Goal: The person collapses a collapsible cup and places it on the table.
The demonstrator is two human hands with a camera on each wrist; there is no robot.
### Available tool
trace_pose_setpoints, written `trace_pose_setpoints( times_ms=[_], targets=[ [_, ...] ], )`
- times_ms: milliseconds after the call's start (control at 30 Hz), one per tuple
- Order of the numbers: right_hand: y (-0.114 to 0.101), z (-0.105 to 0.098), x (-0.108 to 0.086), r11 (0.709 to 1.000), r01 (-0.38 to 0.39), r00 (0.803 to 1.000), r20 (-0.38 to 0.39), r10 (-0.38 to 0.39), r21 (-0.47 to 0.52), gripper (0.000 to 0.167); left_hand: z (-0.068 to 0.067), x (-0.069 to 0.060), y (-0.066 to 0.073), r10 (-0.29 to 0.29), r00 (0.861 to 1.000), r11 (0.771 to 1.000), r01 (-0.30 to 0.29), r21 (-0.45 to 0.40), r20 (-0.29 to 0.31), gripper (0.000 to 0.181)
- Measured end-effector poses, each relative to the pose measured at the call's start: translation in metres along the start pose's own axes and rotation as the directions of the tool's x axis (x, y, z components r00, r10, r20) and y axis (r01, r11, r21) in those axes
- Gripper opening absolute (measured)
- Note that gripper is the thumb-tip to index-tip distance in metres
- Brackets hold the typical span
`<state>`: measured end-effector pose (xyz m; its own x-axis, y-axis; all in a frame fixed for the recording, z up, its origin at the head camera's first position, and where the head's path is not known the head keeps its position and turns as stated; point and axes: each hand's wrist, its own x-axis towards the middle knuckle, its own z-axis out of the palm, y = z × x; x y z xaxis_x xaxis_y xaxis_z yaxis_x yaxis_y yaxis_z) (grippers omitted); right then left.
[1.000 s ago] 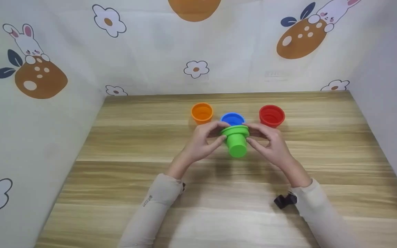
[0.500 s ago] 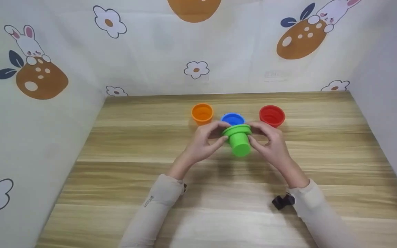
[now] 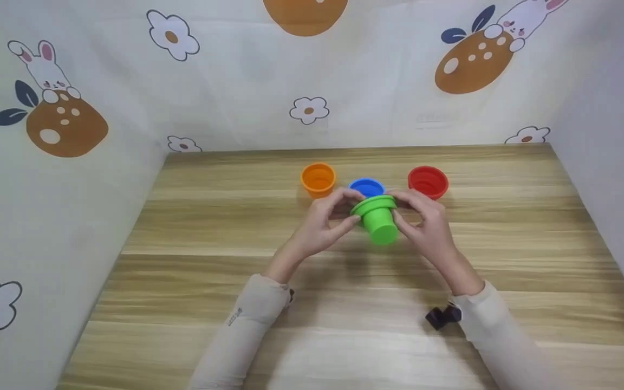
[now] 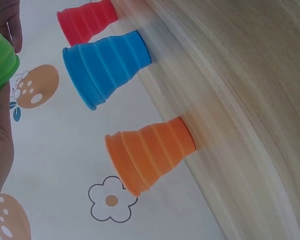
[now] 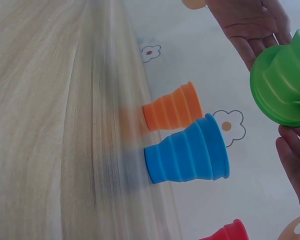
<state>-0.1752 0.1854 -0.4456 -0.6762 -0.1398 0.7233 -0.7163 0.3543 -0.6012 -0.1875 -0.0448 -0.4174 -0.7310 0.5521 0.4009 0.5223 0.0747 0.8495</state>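
The green cup (image 3: 380, 221) is held in the air over the table (image 3: 225, 227), clear of its surface, right of the middle and nearer the far edge than the near one. It is tilted, with its narrow base turned toward the near edge and its wide rim toward the far edge. A stepped band below the rim suggests that the wall is partly folded.

The left hand (image 3: 318, 226) pinches the rim's left side between thumb and fingers; the right hand (image 3: 432, 227) does likewise on the opposite side. Neither is spread wide.

Beyond the green cup, three others stand upright along the far edge. The blue cup (image 3: 366, 187) is directly behind it and partly hidden in the head view; the orange cup (image 3: 318, 179) stands toward the far left corner, the red cup (image 3: 428, 182) toward the far right.

Assessment: the step in hand appears to be working the cup's folding wall. Both thumbs should press evenly, level with each other, since one-sided force would likely skew the soft rings. The cup is best kept clear of the blue one, which could be knocked.
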Motion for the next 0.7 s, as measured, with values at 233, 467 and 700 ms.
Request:
trace_pose_setpoints(
  times_ms=[233,467,700],
  targets=[
    [0.0005,-0.0015,-0.0002,0.999,0.001,0.999,0.042,0.0,-0.033,0.029,-0.0004,0.0041,0.0029,-0.024,0.999,0.999,0.023,0.029,0.04,0.029],
    [0.0017,-0.0027,-0.0016,0.998,0.017,0.998,0.053,-0.014,-0.052,0.031,-0.0005,0.006,0.0024,-0.002,0.999,1.0,0.001,0.031,0.047,0.029],
    [0.0028,-0.004,-0.0012,0.996,0.039,0.997,0.062,-0.034,-0.078,0.035,-0.0002,0.0065,0.0023,-0.01,0.999,0.999,0.008,0.034,0.05,0.029]
  ],
)
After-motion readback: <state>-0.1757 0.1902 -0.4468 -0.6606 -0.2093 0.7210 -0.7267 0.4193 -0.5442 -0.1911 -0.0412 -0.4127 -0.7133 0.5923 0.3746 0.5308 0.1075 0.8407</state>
